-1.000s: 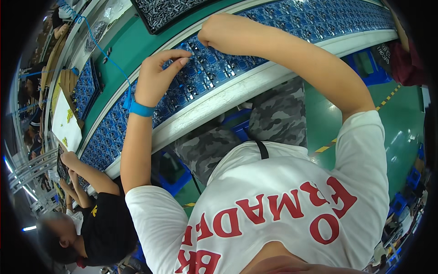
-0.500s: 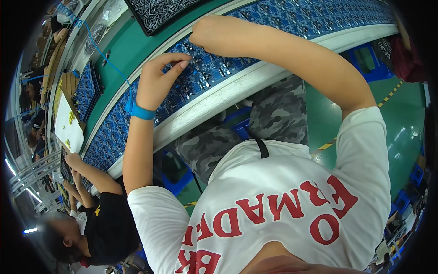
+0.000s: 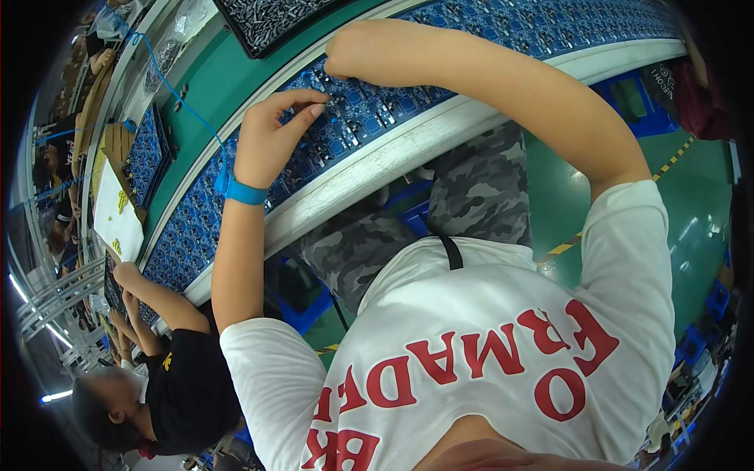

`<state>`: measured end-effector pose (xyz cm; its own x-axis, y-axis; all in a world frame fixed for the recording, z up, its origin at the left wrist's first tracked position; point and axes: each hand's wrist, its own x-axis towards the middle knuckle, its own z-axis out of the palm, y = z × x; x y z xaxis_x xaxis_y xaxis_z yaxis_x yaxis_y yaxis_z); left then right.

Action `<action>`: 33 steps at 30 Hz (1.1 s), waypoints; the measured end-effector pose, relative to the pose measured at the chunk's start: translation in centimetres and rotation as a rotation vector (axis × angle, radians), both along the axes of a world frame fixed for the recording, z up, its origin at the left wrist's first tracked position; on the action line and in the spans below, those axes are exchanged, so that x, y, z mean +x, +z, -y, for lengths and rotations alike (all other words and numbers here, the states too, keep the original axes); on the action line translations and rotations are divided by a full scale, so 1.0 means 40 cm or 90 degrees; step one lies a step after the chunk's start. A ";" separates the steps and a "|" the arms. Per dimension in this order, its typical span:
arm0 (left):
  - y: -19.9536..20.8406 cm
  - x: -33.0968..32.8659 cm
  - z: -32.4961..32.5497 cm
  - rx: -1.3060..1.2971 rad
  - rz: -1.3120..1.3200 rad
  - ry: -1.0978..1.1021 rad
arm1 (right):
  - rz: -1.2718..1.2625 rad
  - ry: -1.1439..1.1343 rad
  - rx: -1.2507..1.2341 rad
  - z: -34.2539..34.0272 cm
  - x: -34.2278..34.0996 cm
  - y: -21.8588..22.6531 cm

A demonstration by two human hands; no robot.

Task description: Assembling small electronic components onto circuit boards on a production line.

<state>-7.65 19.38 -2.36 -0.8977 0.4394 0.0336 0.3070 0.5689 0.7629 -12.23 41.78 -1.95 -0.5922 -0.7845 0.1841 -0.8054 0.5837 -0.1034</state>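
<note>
Blue circuit boards [image 3: 369, 118] dotted with small parts lie in a long row beneath both my hands. My left hand [image 3: 267, 141] hovers over the boards' near side, thumb and forefinger tips pinched together. Anything between those tips is too small to make out. A blue wrist strap [image 3: 247, 191] with a coiled cord circles that wrist. Farther out and to the right, my right hand [image 3: 361, 53] is curled above the boards, back of the hand toward me. Its fingertips point down and are hidden, so whatever they hold does not show.
A black tray [image 3: 275, 23] full of small metallic parts stands beyond the boards on a green surface [image 3: 206, 94]. A pale rail [image 3: 338, 179] edges the line before me. At left, a co-worker in black [image 3: 192, 385] reaches toward the line near a white sheet [image 3: 114, 212] holding yellow parts.
My right hand and forearm have shifted slightly away from me. My left hand keeps its pinch in nearly the same place.
</note>
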 end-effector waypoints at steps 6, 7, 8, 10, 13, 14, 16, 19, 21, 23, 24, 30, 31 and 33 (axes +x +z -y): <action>0.001 0.007 -0.007 0.006 -0.002 -0.007 | 0.062 -0.014 -0.032 -0.014 -0.001 -0.012; 0.003 0.009 -0.009 0.008 -0.005 -0.005 | 0.079 -0.021 -0.053 -0.015 -0.013 -0.016; 0.004 0.010 -0.010 0.009 -0.008 -0.003 | 0.097 -0.027 -0.074 -0.014 -0.024 -0.018; 0.005 0.017 -0.004 0.009 -0.011 0.003 | 0.114 -0.029 -0.096 -0.020 -0.036 0.020; 0.004 0.025 -0.005 0.023 -0.044 0.034 | 0.198 -0.136 -0.293 -0.101 -0.101 0.115; 0.002 0.019 -0.023 0.026 -0.046 0.024 | 0.179 -0.188 -0.386 -0.158 -0.195 0.069; -0.001 0.005 -0.060 0.004 -0.100 -0.051 | -0.093 -0.328 -0.303 -0.277 -0.337 -0.020; -0.011 0.020 -0.035 -0.080 -0.169 -0.054 | -0.013 -0.348 -0.268 -0.202 -0.330 -0.053; -0.015 0.027 -0.046 -0.187 -0.262 -0.063 | 0.020 -0.371 -0.241 -0.207 -0.326 -0.051; -0.025 0.023 -0.054 -0.194 -0.286 -0.065 | 0.108 -0.370 -0.267 -0.224 -0.329 -0.040; -0.029 0.020 -0.057 -0.202 -0.310 -0.067 | 0.153 -0.369 -0.280 -0.228 -0.331 -0.038; -0.028 0.012 -0.061 -0.243 -0.376 -0.077 | 0.170 -0.421 -0.265 -0.218 -0.347 -0.043; -0.029 0.008 -0.060 -0.237 -0.379 -0.085 | 0.158 -0.424 -0.277 -0.219 -0.348 -0.047; -0.033 0.000 -0.059 -0.225 -0.385 -0.103 | 0.146 -0.427 -0.289 -0.224 -0.350 -0.052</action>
<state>-7.65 21.72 -3.67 -0.6897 0.6419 0.3351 0.7190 0.6620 0.2117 -26.25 50.73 -4.02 -0.9678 -0.1314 0.2148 -0.2326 0.7929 -0.5633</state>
